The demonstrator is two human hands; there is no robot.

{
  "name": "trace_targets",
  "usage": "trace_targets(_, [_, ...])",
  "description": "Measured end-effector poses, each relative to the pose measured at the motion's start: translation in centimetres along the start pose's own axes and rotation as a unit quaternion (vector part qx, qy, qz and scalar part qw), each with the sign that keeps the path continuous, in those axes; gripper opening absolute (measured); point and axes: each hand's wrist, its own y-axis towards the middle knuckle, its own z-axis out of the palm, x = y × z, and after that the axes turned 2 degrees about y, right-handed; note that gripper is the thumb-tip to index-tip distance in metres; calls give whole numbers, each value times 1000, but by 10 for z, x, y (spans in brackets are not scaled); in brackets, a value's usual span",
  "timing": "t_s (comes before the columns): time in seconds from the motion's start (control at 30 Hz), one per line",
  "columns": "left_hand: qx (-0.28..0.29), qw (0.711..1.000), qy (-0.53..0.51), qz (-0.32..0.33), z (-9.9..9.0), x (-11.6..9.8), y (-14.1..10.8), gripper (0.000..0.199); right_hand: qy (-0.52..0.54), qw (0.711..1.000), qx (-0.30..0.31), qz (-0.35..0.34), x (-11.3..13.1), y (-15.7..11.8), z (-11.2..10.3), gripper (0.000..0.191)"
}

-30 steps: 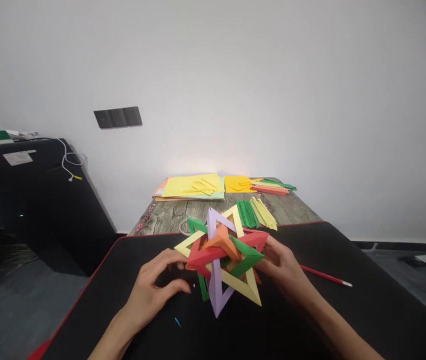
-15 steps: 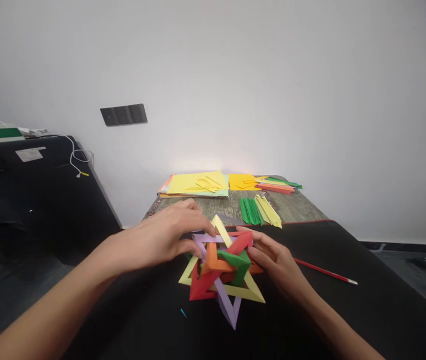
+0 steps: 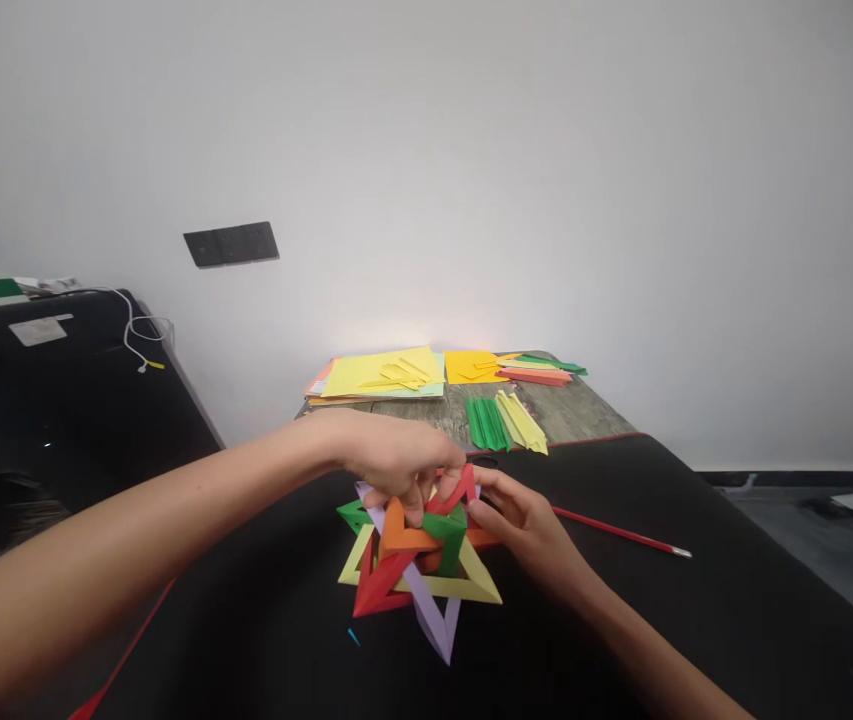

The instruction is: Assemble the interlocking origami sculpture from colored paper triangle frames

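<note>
An interlocked folded-paper star model (image 3: pixel 405 545), with purple, red, orange, green and pale yellow struts, stands on the black mat (image 3: pixel 546 630). My left hand (image 3: pixel 400 455) reaches over its top from the left, fingers bent down and closed among the upper struts. What its fingertips pinch is partly hidden. On the right side, my right hand (image 3: pixel 531 520) grips the model, thumb in front near the red and green struts and fingers behind.
A red pencil (image 3: pixel 621 530) lies on the mat to the right, and a small blue scrap (image 3: pixel 353 636) in front. Farther back are folded green strips (image 3: pixel 487 424), pale yellow strips (image 3: pixel 521 421) and a stack of coloured paper (image 3: pixel 347 375). A black socket panel (image 3: pixel 231 244) is on the wall.
My left hand has moved right and over the model's top, its fingers now down among the struts. My right hand still holds the right side. The view has shifted slightly.
</note>
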Motion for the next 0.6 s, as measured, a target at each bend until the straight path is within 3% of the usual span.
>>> trace_targets(0.17, [36,998,-46,6,-3,-1,8,19,-15,999,-46,2,-2,2,-3,37])
trace_targets(0.27, [21,995,-96,4,1,0,7,16,-51,986,-155,-34,7,1,-3,38])
trace_targets(0.37, [9,988,-153,-10,9,3,3,18,-119,939,-302,-117,28,-3,-9,32])
trace_targets(0.43, [0,981,-196,-18,16,5,-1,19,-199,901,-360,-141,42,-7,-22,32])
trace_targets(0.5, [-15,976,-218,-19,22,7,-5,17,-335,876,-328,-115,47,-15,-45,30])
trace_targets(0.6, [-33,975,-221,-11,29,7,-12,14,-531,831,-155,-63,29,-33,-92,29])
